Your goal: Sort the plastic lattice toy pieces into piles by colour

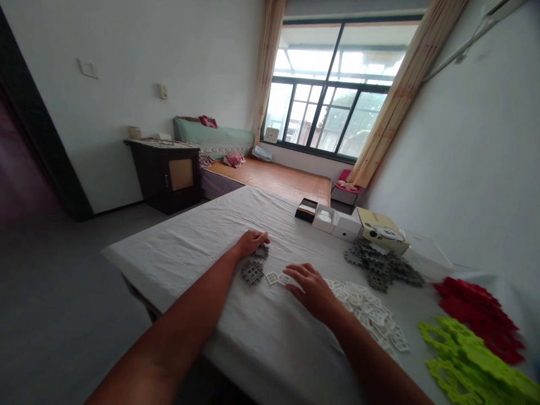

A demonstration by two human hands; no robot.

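Note:
My left hand (pixel 252 242) is closed on the edge of a dark grey tooth-edged plastic piece (pixel 262 252), partly covered by the fingers, on the cloth. Just nearer to me lies a second grey tooth-edged piece (pixel 252 273) with square openings. My right hand (pixel 310 286) hovers low with its fingers spread and nothing visible in them. Its fingertips are beside a small white grid square (pixel 284 278); another white grid square (pixel 271 278) lies to the left. Past the right wrist spreads a heap of white grid pieces (pixel 369 309).
A whitish cloth covers the table (pixel 189 247). On its right are piles of grey pieces (pixel 379 267), red pieces (pixel 478 318) and lime-green pieces (pixel 472 360). Behind them stand a yellow box (pixel 382 229), white boxes (pixel 346 226) and a black open box (pixel 306 209).

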